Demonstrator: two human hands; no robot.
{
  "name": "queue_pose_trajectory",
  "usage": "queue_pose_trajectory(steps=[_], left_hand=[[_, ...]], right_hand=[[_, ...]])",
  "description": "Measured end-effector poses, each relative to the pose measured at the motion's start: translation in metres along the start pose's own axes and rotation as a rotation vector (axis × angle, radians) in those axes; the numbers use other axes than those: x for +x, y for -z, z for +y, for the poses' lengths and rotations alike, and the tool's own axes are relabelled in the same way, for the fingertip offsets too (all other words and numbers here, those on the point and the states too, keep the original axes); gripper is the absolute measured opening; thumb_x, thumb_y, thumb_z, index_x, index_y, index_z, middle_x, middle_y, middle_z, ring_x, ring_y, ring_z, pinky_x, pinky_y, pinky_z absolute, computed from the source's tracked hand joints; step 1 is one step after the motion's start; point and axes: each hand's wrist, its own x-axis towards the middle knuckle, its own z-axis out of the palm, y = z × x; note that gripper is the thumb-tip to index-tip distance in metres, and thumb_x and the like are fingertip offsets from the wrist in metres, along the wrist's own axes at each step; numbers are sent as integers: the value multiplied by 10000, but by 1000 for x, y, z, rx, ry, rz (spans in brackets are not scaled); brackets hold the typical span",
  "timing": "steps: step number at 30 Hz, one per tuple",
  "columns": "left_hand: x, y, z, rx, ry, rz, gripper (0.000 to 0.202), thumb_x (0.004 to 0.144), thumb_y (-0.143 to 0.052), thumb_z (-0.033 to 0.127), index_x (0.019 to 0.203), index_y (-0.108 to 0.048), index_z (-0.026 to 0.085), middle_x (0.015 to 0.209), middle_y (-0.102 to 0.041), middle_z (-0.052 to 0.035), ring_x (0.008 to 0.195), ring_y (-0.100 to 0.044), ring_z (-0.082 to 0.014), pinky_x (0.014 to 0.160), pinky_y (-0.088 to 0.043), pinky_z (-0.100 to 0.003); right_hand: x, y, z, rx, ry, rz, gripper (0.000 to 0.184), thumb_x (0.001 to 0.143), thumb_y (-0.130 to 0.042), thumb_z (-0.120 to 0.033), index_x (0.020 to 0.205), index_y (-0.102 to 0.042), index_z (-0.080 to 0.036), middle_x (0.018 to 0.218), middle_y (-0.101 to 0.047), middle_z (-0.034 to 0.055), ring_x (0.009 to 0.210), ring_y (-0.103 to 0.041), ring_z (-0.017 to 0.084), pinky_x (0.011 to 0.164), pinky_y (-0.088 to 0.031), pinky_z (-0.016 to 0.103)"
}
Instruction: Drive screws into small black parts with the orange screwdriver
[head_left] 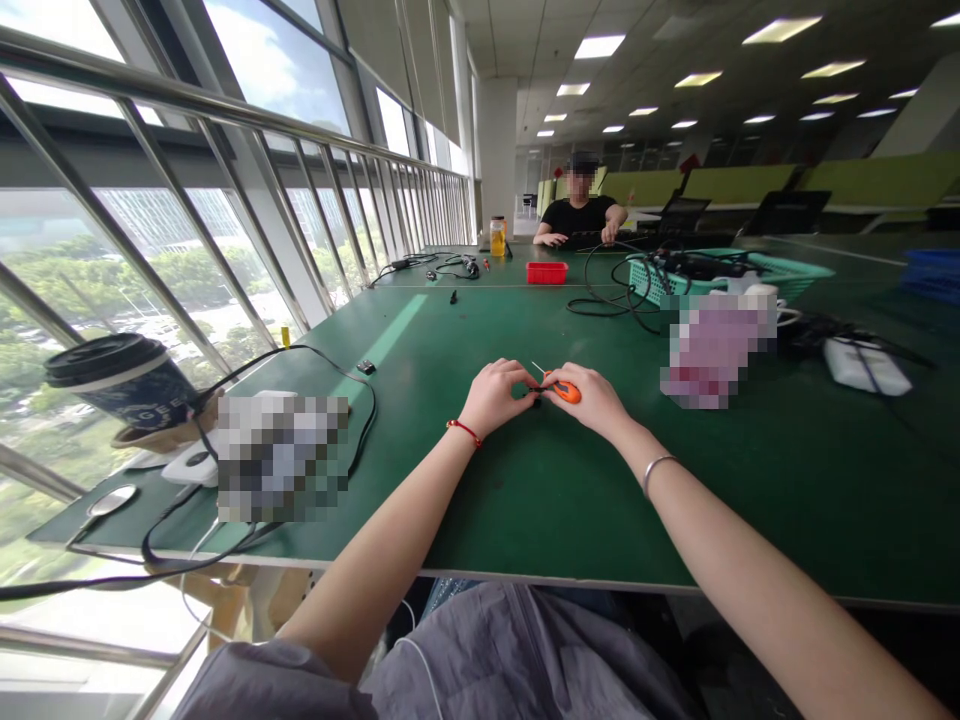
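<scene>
Orange rounded screwdriver (565, 390) in right hand (594, 400), left hand (495, 396) touching

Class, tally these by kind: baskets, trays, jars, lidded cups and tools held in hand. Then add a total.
Baskets: 2
Trays: 1
Jars: 1
Lidded cups: 1
Tools in hand: 1, screwdriver
Total: 6

On the green tabletop (570, 490), right hand (596, 402) grips orange screwdriver (566, 391); left hand (493, 396) touches small dark part (535, 399) at its tip. Far left a coffee cup (124, 385), red tray (547, 272) beyond.
</scene>
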Motion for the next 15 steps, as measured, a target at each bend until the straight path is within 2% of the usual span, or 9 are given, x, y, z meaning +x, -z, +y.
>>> queue_pose_trajectory(steps=[5, 8, 11, 15], left_hand=[[1, 6, 3, -14, -7, 22, 86, 744, -645, 245, 784, -705, 198, 896, -697, -27, 868, -597, -185, 815, -449, -314], [-1, 8, -1, -122, 32, 50, 79, 740, -657, 251, 767, -706, 195, 908, -705, -25, 866, -607, -179, 838, -460, -317], [-5, 7, -9, -236, 79, -19, 96, 730, -685, 284, 743, -714, 194, 958, -710, -33, 916, -621, -190, 898, -456, -342], [-9, 2, -18, -308, 142, -150, 136, 704, -714, 325, 754, -738, 200, 1091, -685, -55, 1021, -618, -219, 977, -432, -367]], right_hand=[[1, 1, 1, 91, 26, 12, 127, 782, -615, -274, 882, -683, -234, 884, -646, 28, 756, -605, 164, 697, -447, 269], [1, 3, 10, 186, -2, 108, 159, 788, -602, -315, 890, -683, -225, 886, -651, 36, 774, -612, 167, 728, -460, 277], [0, 7, 26, 185, -121, 231, 152, 778, -581, -311, 842, -681, -215, 880, -655, 45, 779, -613, 180, 747, -471, 304], [-4, 9, 45, 183, -251, 274, 141, 759, -567, -298, 802, -672, -214, 902, -680, 45, 843, -623, 205, 785, -480, 338]])
